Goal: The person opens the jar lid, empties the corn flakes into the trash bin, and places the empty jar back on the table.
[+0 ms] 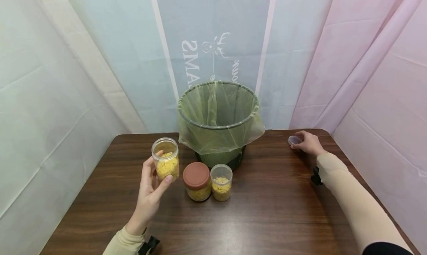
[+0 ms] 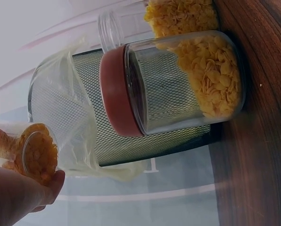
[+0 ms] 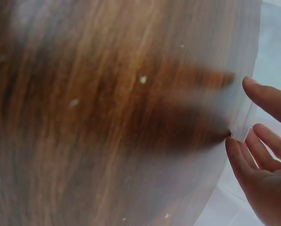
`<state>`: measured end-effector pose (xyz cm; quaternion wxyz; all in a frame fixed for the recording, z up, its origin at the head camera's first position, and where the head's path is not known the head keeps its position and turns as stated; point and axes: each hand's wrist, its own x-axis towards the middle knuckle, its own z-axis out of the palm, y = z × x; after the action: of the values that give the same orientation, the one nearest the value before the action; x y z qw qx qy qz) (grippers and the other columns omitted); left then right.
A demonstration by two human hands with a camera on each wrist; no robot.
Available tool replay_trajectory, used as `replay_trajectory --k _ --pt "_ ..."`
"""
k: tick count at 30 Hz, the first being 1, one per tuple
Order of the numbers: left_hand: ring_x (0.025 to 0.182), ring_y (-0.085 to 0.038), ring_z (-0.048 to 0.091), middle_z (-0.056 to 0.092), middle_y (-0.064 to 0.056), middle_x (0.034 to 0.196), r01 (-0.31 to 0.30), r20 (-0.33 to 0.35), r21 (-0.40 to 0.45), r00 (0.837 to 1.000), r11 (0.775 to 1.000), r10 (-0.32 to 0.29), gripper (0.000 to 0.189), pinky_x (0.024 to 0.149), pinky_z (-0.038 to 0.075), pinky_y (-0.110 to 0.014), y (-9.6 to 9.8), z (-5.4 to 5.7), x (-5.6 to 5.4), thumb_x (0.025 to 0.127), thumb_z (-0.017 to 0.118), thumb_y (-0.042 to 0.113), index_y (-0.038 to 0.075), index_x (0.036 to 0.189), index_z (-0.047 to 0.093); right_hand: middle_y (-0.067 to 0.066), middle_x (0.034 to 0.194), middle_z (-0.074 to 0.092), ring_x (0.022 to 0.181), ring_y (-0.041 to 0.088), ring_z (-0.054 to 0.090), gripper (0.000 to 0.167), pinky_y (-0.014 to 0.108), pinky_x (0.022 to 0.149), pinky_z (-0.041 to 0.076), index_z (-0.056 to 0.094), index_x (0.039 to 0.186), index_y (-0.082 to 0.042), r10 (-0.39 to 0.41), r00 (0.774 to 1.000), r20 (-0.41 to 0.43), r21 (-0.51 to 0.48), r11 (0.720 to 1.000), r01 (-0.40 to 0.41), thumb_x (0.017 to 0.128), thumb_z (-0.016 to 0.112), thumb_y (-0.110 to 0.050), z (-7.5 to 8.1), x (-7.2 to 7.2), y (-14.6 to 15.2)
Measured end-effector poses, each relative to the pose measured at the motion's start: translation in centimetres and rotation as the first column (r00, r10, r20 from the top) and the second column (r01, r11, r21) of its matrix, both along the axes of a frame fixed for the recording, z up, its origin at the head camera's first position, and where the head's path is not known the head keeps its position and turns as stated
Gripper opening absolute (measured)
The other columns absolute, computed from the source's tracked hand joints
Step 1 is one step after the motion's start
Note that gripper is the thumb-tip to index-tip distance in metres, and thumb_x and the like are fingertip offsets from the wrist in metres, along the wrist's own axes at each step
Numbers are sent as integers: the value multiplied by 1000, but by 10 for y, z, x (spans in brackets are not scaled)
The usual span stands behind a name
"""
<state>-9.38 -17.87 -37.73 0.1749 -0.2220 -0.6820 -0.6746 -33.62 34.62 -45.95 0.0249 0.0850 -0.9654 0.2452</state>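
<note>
My left hand [image 1: 149,195] grips an open clear jar [image 1: 168,165] part filled with yellow flakes, tilted a little above the table. In the left wrist view this jar's round base [image 2: 39,153] shows beside my thumb. Far off to the right, my right hand [image 1: 310,143] has its fingers and thumb about the edges of a small clear lid [image 1: 294,140], close over the table's back right. The right wrist view shows only a thin edge of that lid [image 3: 243,129] among the fingers.
Mid-table stand a glass jar with a reddish-brown lid [image 1: 197,175] and a smaller uncovered clear jar [image 1: 221,186], both holding flakes. Behind them rises a mesh bin [image 1: 220,158] lined with a pale green bag [image 1: 213,140]. Fabric curtains border the wooden table [image 1: 267,218].
</note>
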Motion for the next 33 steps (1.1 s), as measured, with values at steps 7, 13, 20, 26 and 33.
replay_trajectory --k 7,13,20,26,33 --pt "121 -16 45 36 -12 138 -6 -3 0 1000 1000 6 60 93 46 -22 1 1 -1 92 49 -9 -2 144 20 35 112 56 98 45 54 67 54 83 43 47 127 11 -10 1000 -13 2 1000 10 78 77 -22 -2 -2 -1" --pt "121 -17 45 36 -12 138 -12 5 -4 1000 1000 12 60 94 46 -22 1 1 -1 91 50 -10 -2 144 21 36 113 55 100 46 53 65 56 84 42 46 128 12 -18 1000 -7 -11 1000 18 79 75 -21 -2 -1 -4" --pt "121 -16 45 37 -10 137 -31 18 -5 999 1000 31 61 94 45 -21 0 0 0 90 50 -12 -1 143 22 36 113 55 100 46 53 65 55 85 42 47 127 12 -22 1000 8 -8 1000 22 79 75 -22 -2 0 -6" --pt "121 -16 45 37 -12 137 -32 14 -3 999 999 32 62 95 45 -21 1 0 -1 89 49 -14 -1 143 22 36 114 55 101 45 53 65 55 86 41 47 127 12 -15 1000 11 -3 1000 15 80 74 -23 -5 -4 -5" --pt "121 -16 45 37 -11 137 -31 17 6 999 1000 31 62 95 45 -21 2 0 -1 89 50 -14 -1 143 22 36 118 53 104 46 52 65 55 86 42 45 130 11 -14 999 45 -2 1000 14 81 72 -23 -4 -3 -3"
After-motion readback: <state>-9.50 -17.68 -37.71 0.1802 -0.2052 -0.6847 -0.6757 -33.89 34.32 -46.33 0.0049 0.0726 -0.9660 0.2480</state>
